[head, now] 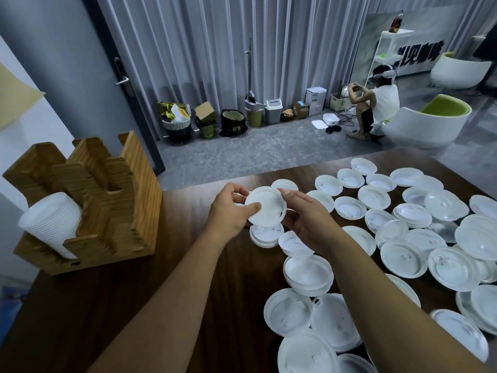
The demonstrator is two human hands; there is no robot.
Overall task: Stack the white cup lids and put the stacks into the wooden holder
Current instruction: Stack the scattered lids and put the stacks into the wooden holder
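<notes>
Smooth round lids (306, 354) lie nearest; both hands (269, 211) grip one thin plastic lid (265, 207).

Holder (88, 200) left on table (188, 292); loose lids (403, 254) right; apparently a stack (51, 224) inside.

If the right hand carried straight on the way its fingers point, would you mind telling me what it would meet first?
Probably the lone lid lying just beyond the fingertips of the right hand, past the held lid; depth is unclear.

Black wall lettering (411, 55) is too blurred to read.
</notes>
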